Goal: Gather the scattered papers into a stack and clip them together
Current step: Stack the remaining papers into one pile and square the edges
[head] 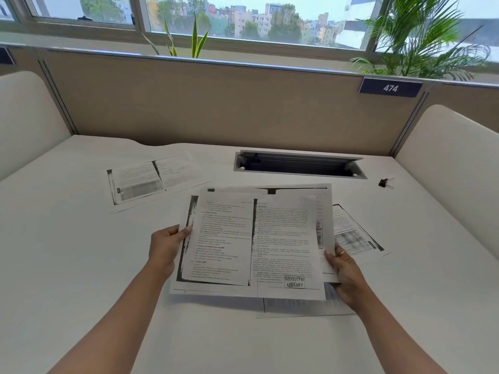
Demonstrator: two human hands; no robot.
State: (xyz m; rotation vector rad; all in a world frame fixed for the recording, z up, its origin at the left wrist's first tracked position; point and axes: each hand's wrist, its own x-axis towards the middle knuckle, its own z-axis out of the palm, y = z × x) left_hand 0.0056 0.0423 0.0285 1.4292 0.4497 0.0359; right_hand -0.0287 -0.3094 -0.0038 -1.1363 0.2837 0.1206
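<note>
Status: gathering approx half done, clipping not started.

Left hand (167,245) pinches the left edge of the held sheets (251,244), thumb on top. Right hand (344,268) grips the right edge, thumb on top, ring visible on one finger. Both closed on paper, nothing else in either. The bundle is at least two photocopied pages: front one has a "LIBRARY" stamp at bottom right, a second page's edges stick out behind at top and right. Not squared up yet; edges offset. Held just above the desk (67,265), centre of the workspace.

Still loose:
- one photocopy (151,180) flat at far left, well apart from the bundle
- one sheet (353,230) at right, partly hidden behind the held pages
- another sheet (302,305) flat on the desk under the bundle's lower right corner, partly under the right hand

Binder clip (386,182), black w/ wire handles, sits far right near the cable tray (299,164), untouched, well apart from both hands.

Left to do, IMO: collect the 3 loose sheets, tap the edges flush, fetch the clip, clamp one edge. Can't tell the exact page count in the bundle; overlap hides it.
</note>
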